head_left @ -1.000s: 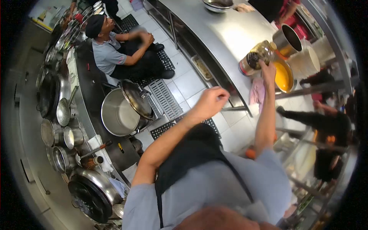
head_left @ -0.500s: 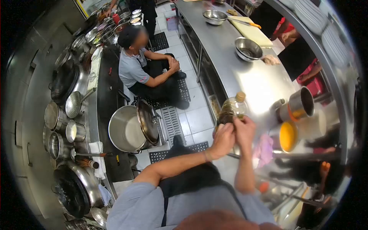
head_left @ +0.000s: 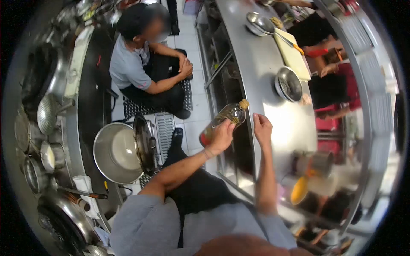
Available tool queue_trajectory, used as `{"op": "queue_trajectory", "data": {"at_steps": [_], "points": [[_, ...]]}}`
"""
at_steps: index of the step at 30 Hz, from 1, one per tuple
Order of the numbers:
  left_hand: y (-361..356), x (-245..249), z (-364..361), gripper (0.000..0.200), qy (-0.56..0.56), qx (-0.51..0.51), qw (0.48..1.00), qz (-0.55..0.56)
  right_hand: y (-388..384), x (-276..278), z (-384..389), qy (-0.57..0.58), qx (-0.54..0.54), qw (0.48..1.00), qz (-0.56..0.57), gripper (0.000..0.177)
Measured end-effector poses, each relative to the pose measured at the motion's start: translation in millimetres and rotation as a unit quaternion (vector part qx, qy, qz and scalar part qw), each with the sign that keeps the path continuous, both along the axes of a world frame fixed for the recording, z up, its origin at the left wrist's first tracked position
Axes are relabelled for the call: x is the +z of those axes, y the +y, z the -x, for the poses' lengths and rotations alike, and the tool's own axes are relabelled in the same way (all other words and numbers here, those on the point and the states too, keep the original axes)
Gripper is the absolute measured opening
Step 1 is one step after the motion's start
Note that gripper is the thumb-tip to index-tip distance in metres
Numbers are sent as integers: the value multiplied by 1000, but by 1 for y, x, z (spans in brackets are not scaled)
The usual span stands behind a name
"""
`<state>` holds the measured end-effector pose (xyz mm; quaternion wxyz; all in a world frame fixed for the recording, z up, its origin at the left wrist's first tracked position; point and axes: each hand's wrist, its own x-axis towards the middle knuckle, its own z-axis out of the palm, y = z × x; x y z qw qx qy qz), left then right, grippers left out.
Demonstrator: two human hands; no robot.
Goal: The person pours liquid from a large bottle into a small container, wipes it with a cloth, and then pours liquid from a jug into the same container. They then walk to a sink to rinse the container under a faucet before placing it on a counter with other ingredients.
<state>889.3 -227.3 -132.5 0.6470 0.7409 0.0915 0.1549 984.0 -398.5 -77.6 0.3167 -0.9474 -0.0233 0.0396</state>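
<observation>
My left hand (head_left: 224, 135) is wrapped round a clear bottle (head_left: 234, 112) below its shoulder. A tan cap sits on the bottle's neck. The bottle tilts, with its neck toward the steel counter (head_left: 265, 64), and yellowish and reddish tones show in its lower part. Just right of the bottle, my right hand (head_left: 262, 127) is raised near the counter edge. Its fingers are loosely bent and apart, and I see nothing in them.
A large steel pot (head_left: 112, 153) with a dark lid (head_left: 144, 145) leaning on its rim stands on the left. A person (head_left: 141, 64) sits beyond it. Steel bowls (head_left: 288, 83) and a cutting board (head_left: 294, 55) with a knife lie on the counter. Woks and ladles line the stove.
My right hand has come off the bottle and moved apart from it. My left hand has carried the bottle left, off the counter's edge, and tilted it. The view has turned rightward.
</observation>
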Motion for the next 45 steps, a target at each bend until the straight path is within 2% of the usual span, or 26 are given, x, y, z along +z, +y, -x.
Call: {"op": "queue_trajectory", "data": {"at_steps": [1,4,5,7,8,9,12,13,15,17,18,19,20,22,25,27,29,30,31,33,38,45], "points": [[9,-12,-14,21,4,10,1000,-3,-4,-25,-22,-29,-7,1000,8,49],[40,-53,-65,19,25,32,999,1,-17,-88,-66,-127,29,971,202,72],[56,-59,-86,20,50,26,998,15,-18,-98,-75,-15,22,981,193,99],[81,-73,-131,19,82,31,995,37,8,-103,-71,-16,19,958,287,104],[88,-86,-155,17,55,52,996,37,19,-105,-69,-18,18,943,330,107],[93,-104,-180,15,43,73,996,7,18,-111,-70,-17,18,947,320,111],[123,-124,-260,17,109,40,993,-31,21,-111,-70,-14,4,941,338,109],[127,-146,-290,18,84,47,994,-50,26,-108,-69,-13,1,941,338,101],[149,-153,-345,18,111,-7,990,-88,24,-110,-68,-18,-2,938,347,94],[161,-172,-404,17,172,-13,980,-94,22,-113,-71,-26,-3,936,351,88],[166,-197,-437,19,140,-39,980,-133,22,-114,-71,-31,-3,935,352,86],[173,-194,-458,21,158,-49,974,-157,23,-114,-71,-36,-3,935,352,84],[174,-222,-493,23,144,-68,967,-199,24,-114,-72,-38,-1,935,353,83],[180,-207,-526,25,144,-62,977,-145,24,-114,-72,-45,2,934,355,82],[179,-208,-578,25,101,-53,983,-147,22,-115,-71,-32,1,935,354,81],[175,-224,-614,26,114,-32,981,-157,23,-115,-72,-33,1,935,353,82],[171,-263,-653,24,98,-58,978,-175,23,-114,-71,-30,-2,935,352,83],[171,-268,-659,23,92,-71,976,-184,22,-113,-71,-28,-3,935,353,83],[169,-272,-664,32,160,-97,963,-193,22,-113,-70,-27,-5,935,353,83],[163,-278,-658,36,-25,-78,986,-148,20,-117,-69,-33,-6,934,356,85],[140,-286,-666,35,6,-42,988,-147,17,-119,-67,-42,-6,930,364,89],[134,-298,-659,35,20,-47,993,-104,17,-115,-65,-28,6,936,352,85]]}}
